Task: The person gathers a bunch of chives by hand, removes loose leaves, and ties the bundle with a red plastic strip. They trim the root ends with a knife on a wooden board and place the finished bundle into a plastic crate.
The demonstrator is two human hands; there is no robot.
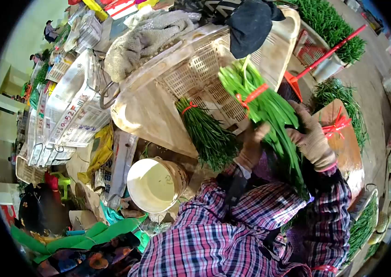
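Observation:
A bunch of garlic chives (pixel 276 111), bright green with long flat leaves, is held at a slant in front of my body. A red tie (pixel 253 94) goes round its upper part. My right hand (pixel 313 138), in a brownish glove, grips the leaves from the right side. On the other side my left hand (pixel 252 147), also gloved and blurred, has its thumb at the leaf edge; its other fingers are hidden. A second, darker tied bunch (pixel 207 131) lies at the near side of a large pale plastic crate (pixel 186 76).
A white bucket (pixel 156 184) stands left of my lap. A red-handled tool (pixel 329 55) leans at the right by a crate of greens (pixel 327 27). Red ties (pixel 336 125) hang over a brown board (pixel 345 152). Stacked white crates (pixel 73 106) stand left; dark cloth (pixel 251 27) drapes the far rim.

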